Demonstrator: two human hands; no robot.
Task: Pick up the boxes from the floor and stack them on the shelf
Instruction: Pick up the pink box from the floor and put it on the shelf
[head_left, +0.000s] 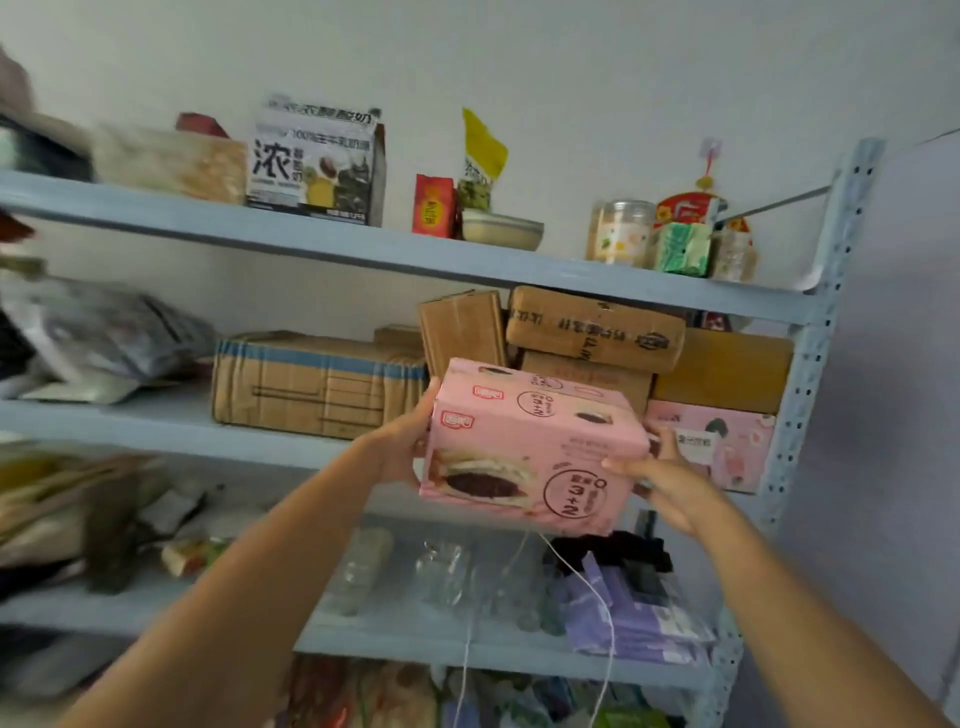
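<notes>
Two bare forearms reach up from the lower edge of the frame to a pink box (530, 447) held in the air at centre, tilted, in front of the middle level of the blue shelf (156, 421). The left hand (402, 447) clasps the box's left end with its thumb on the top edge. The right hand (670, 478) wraps round the lower right corner, fingers lying across the printed front. It looks like a light snack carton, stiff enough to carry by its ends but likely to dent if squeezed, so gripping the two short ends suits it. Behind it sit brown cartons (317, 384) and, at the right, another pink carton (711, 447).
</notes>
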